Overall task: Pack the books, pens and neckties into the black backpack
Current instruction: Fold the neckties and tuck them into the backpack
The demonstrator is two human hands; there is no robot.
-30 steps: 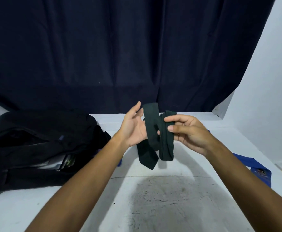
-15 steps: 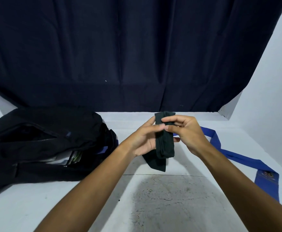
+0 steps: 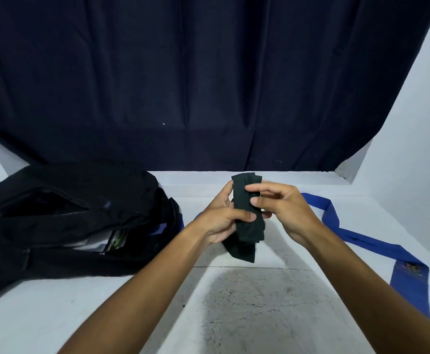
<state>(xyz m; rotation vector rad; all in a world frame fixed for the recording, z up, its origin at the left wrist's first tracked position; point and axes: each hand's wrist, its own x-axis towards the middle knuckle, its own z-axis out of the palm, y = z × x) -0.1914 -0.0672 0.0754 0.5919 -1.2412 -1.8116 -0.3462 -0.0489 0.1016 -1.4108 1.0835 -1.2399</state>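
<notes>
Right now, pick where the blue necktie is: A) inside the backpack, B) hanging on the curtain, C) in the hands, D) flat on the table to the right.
D: the blue necktie lies stretched across the table, right of both hands, which hold a dark one.

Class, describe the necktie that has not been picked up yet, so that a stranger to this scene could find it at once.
Start at the white table in front of the dark curtain, and look to the person's right hand. Beyond that wrist, the blue necktie lies unfolded along the table's right edge. Unlike the dark folded necktie held in both hands, it is bright blue and lies flat.
</notes>
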